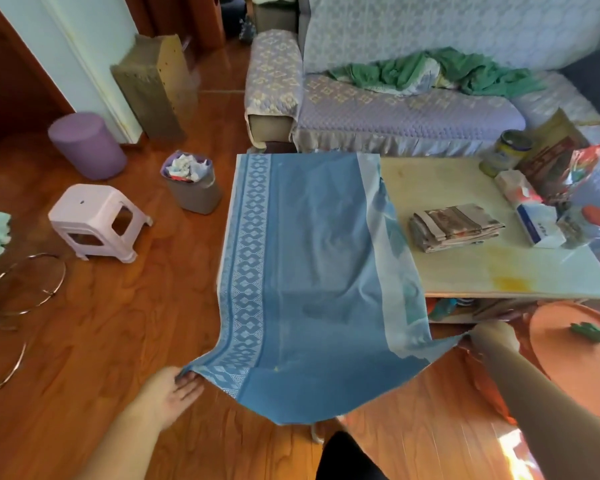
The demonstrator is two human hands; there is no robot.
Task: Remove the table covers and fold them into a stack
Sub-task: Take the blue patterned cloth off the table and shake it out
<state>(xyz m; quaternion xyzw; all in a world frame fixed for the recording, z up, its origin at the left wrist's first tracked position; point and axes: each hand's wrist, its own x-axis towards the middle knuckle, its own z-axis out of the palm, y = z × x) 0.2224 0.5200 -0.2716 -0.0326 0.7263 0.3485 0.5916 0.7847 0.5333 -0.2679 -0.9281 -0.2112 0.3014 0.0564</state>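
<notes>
— Saw where the blue table cover (312, 271) lay?
— Spread over the left end of the table (499, 271), with its near part pulled off the front edge and held up over the wooden floor (136, 323). Patterned border along its left side, pale band along its right.
— And held how?
— Pinched at the near left corner by the left hand (168, 393), thumb and fingers closed on the fabric. Near right corner drawn toward the right hand (492, 336); fingers there hidden behind the wrist and cloth, so could not tell their state, nor whether the cloth was really gripped.
— Anything folded already?
— Lay as a flat folded cloth (456, 226), brown and striped, on the bare top right of the blue cover, toward the middle of the table.
— Rest of the table?
— Crowded at the far right corner: a tin (510, 150), tissue boxes (534, 220), a red packet (582, 168).
— Beyond it?
— Stood behind the far edge, a covered sofa (395, 109) with a green cloth (430, 72) bunched on the seat. Off the left edge, on the floor: a waste bin (194, 187), a pale plastic stool (96, 221) and a purple stool (87, 145).
</notes>
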